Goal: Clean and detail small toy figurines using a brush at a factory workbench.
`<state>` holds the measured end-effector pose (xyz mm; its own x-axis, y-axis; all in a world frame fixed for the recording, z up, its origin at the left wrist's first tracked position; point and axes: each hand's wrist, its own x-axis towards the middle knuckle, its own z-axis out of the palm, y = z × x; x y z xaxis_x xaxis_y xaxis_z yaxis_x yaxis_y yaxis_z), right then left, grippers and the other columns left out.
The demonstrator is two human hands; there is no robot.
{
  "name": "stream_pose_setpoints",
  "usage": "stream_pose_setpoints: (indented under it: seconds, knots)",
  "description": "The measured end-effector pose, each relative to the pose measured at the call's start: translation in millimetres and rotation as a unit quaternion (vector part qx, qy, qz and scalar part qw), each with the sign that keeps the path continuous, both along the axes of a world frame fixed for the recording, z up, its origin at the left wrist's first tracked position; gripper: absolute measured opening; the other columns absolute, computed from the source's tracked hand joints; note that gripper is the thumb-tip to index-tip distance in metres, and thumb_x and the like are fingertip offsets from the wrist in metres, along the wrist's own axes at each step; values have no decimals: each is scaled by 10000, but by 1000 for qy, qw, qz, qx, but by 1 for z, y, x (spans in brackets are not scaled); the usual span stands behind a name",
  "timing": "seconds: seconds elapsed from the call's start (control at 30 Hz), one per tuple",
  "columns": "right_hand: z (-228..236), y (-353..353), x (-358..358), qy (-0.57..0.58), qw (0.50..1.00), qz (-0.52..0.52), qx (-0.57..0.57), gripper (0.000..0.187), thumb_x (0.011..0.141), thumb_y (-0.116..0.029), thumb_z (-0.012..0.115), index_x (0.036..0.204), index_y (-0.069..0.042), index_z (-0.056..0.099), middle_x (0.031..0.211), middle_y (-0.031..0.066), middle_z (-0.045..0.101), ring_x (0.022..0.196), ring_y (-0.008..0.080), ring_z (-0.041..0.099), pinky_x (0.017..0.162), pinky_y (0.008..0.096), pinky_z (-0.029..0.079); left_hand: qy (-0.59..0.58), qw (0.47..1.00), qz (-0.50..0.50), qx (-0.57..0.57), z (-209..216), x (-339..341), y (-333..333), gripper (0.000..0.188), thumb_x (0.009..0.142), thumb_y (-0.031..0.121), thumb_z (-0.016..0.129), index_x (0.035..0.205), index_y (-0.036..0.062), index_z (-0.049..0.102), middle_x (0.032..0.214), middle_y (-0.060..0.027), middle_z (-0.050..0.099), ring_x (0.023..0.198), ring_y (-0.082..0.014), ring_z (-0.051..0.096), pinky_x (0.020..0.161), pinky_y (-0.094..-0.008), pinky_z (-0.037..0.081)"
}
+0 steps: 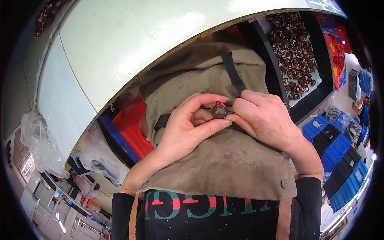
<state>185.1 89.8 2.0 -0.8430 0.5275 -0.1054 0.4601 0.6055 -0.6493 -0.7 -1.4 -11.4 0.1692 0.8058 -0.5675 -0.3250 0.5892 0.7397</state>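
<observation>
Far left: crumpled clear plastic bags (38,140), contents unreadable, then red and blue plastic crates (128,128) half hidden under the pale green glossy tabletop (120,44). Centre: left hand (188,126) and right hand (262,116) both pinching one small round dark brown bead with red spot (219,110) over a stained khaki canvas apron (228,160). Right: black tray of similar dark beads (294,52), stacked blue and black bins (340,160), labels too small.

The small dark round piece (219,110) is partly hidden by fingertips, and its tiny red bits are too small to make out. The pale counter (132,36) covers most of the red bin (134,126)
</observation>
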Motion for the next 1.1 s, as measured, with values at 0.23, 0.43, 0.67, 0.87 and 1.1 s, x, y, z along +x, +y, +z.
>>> stream_pose_setpoints:
  seconds: [0.23, 0.43, 0.67, 0.87, 1.1]
  knots:
    - [-2, -2, 1, -2, 1000, -12, -5, 219, 788, -206, 684, 757, -69, 516, 700, 83, 468, 605, 274, 536, 522, 372, 432, -12, 1000, 9, -12, 1, 1, 0, 411, 839, -11, 664, 1218, 12, 507, 1020, -38, 619, 843, -65, 596, 734, -191, 485]
    - [-1, -2, 0, -10, 1000, -18, -3, 225, 791, -210, 686, 755, -68, 514, 697, 83, 465, 604, 272, 534, 523, 368, 431, -15, 1000, 3, 0, 0, 0, 1, 412, 835, -17, 666, 1214, 13, 509, 1028, -40, 608, 831, -62, 593, 728, -188, 482]
    - [2, 0, -1, -13, 1000, 7, 17, 232, 781, -210, 689, 748, -69, 508, 688, 81, 454, 595, 267, 531, 511, 370, 427, -15, 1000, 4, -6, 0, 0, 1, 412, 828, -25, 670, 1208, 16, 518, 1037, -38, 592, 830, -63, 593, 706, -183, 481]
    - [-2, -1, 0, -8, 1000, -10, -4, 225, 783, -205, 688, 763, -66, 512, 695, 85, 464, 597, 275, 531, 512, 371, 428, -24, 1000, 17, -6, -1, 0, 2, 409, 829, -28, 668, 1208, 16, 520, 1043, -33, 587, 840, -62, 591, 707, -184, 481]
    - [0, 0, 0, -3, 1000, -18, -24, 224, 802, -207, 677, 781, -60, 509, 710, 94, 473, 615, 289, 533, 521, 378, 430, -16, 1000, 4, 2, 2, -1, 3, 416, 825, -15, 680, 1209, 24, 526, 1009, -16, 601, 806, -45, 573, 693, -176, 464]
